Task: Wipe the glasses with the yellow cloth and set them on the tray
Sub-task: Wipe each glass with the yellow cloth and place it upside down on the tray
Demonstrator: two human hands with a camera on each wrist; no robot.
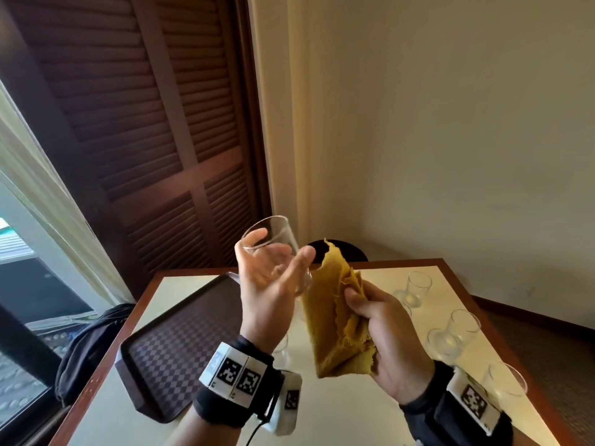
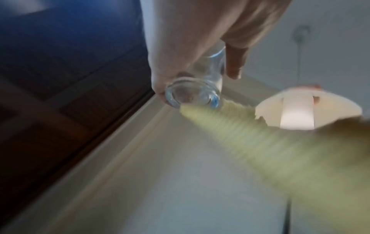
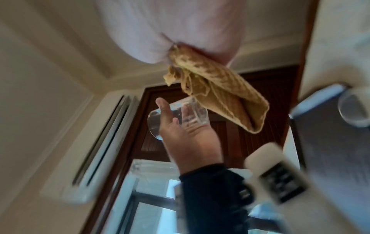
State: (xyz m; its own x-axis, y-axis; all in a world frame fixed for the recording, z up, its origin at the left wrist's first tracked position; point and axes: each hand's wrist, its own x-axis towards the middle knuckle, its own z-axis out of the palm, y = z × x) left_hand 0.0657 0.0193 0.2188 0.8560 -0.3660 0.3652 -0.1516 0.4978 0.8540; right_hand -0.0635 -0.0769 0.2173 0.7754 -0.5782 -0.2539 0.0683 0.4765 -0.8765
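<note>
My left hand (image 1: 273,268) grips a clear glass (image 1: 273,239) raised above the table and tilted, its mouth pointing up and left. In the left wrist view the glass (image 2: 200,88) shows its thick base. My right hand (image 1: 380,323) holds the bunched yellow cloth (image 1: 335,310), whose upper end reaches the glass's lower side. The right wrist view shows the cloth (image 3: 216,95) hanging just beside the glass (image 3: 180,117). A dark checkered tray (image 1: 167,342) lies on the table's left half, below my left hand.
Several more clear glasses stand along the table's right side (image 1: 418,284), (image 1: 457,333), (image 1: 505,381), and one (image 1: 281,346) sits behind my left wrist. A dark chair back (image 1: 341,249) rises past the far edge. A dark bag (image 1: 87,342) lies left of the table.
</note>
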